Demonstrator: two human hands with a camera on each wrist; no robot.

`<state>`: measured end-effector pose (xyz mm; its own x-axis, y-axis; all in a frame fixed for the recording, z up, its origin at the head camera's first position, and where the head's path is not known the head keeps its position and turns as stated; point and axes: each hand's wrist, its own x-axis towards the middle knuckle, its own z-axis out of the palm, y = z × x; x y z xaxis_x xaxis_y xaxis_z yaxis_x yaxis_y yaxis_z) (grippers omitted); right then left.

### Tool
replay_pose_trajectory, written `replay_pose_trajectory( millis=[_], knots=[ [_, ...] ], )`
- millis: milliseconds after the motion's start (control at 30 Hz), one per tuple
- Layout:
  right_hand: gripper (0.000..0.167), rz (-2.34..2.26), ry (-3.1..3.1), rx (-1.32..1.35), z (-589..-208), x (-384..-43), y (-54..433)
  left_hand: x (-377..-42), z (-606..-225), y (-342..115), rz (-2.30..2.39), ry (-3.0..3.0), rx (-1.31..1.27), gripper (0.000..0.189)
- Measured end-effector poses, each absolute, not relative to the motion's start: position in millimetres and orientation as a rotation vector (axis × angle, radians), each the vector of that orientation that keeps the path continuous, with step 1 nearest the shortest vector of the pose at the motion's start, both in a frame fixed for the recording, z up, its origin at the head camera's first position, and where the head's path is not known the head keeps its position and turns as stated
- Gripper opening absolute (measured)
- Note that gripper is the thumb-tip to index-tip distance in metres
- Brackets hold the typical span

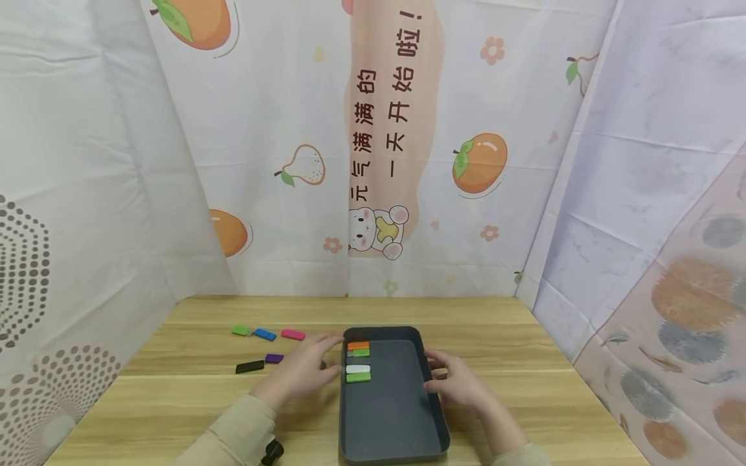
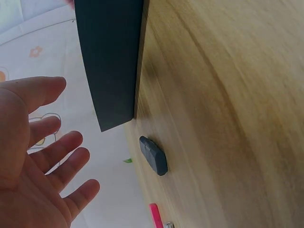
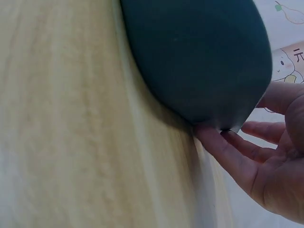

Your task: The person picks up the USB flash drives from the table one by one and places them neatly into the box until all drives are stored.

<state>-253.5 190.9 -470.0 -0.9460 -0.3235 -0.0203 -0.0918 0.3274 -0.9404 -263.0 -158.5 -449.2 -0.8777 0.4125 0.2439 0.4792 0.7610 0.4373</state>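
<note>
A dark grey rectangular tray [image 1: 402, 401] lies lengthwise on the wooden table. Along its left wall sit several USB flash drives: orange [image 1: 358, 345], green [image 1: 361, 353], white [image 1: 358, 369] and another green [image 1: 358, 377]. My right hand [image 1: 457, 382] holds the tray's right rim, thumb tip over the edge; in the right wrist view its fingers [image 3: 232, 156] meet the outer wall low down. Beside the left wall is my left hand [image 1: 303, 370], fingers spread and loosely bent, holding nothing. A dark grey flash drive [image 2: 153, 156] lies on the table near it, mostly hidden in the head view.
Left of the tray, more flash drives lie scattered: green [image 1: 241, 331], blue [image 1: 265, 334], pink [image 1: 293, 334], purple [image 1: 274, 358] and black [image 1: 250, 367]. Printed curtains [image 1: 280, 97] hang behind the table [image 1: 501, 336] and at both sides.
</note>
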Motion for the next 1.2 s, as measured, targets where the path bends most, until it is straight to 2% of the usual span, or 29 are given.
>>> replay_pose_trajectory(
  millis=[367, 700, 1200],
  knots=[
    [0.08, -1.738, 2.3, -0.351, -473.2, -252.5, 191.3, -267.1, -447.3, -157.7, -0.742, -2.859, -0.678, 0.058],
    [0.081, -1.735, 2.304, -0.346, -474.8, -254.3, 190.5, -283.8, -428.7, -166.4, -0.664, -2.864, -0.65, 0.058],
    [0.081, -1.727, 2.29, -0.369, -477.2, -256.1, 194.8, -294.5, -420.3, -216.9, -0.561, -2.816, -0.554, 0.055]
  ],
)
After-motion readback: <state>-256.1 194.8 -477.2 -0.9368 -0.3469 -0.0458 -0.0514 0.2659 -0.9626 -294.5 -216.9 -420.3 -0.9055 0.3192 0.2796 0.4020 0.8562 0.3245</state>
